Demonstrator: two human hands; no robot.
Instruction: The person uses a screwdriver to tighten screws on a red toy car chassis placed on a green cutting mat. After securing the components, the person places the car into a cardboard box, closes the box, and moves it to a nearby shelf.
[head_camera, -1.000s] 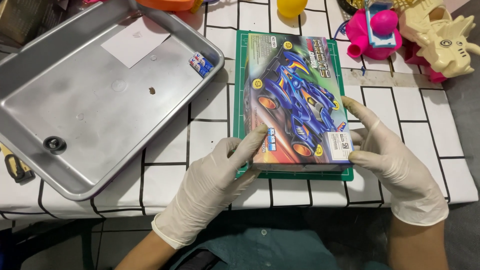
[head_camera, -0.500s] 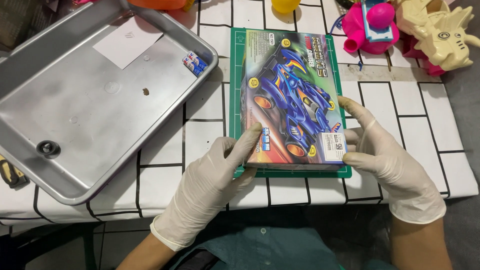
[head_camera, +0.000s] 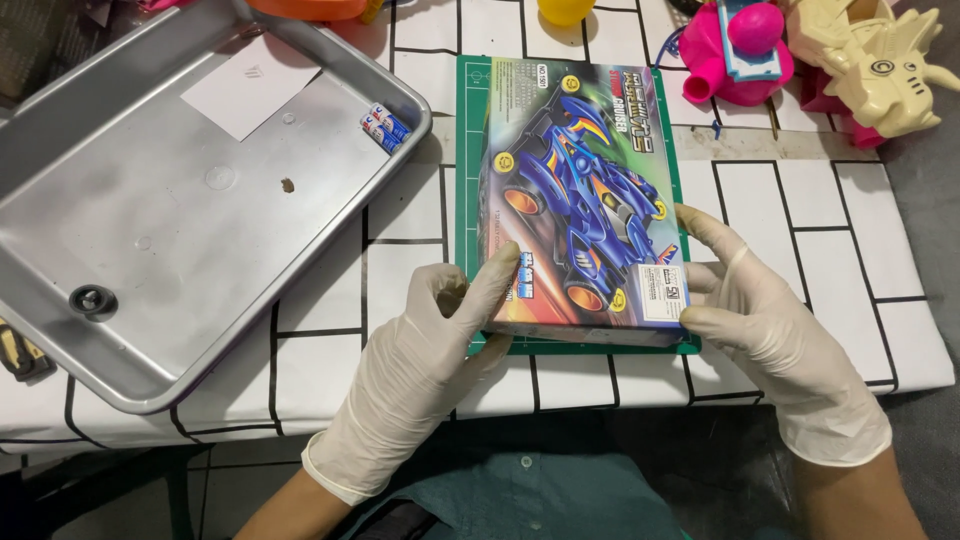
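Your left hand (head_camera: 420, 370) and right hand (head_camera: 770, 335) grip the model car kit box (head_camera: 580, 200) by its near corners, fingers clasped; it lies closed on the green cutting mat (head_camera: 466, 200); unopened, I judge.

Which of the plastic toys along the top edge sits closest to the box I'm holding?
The pink toy, just past the box's top right corner. The cream dinosaur is further right.

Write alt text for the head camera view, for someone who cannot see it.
Two gloved hands, left hand and right hand, grip the near corners of a colourful toy car box lying on a green cutting mat. A metal tray with two small batteries sits left; plastic toys lie beyond.
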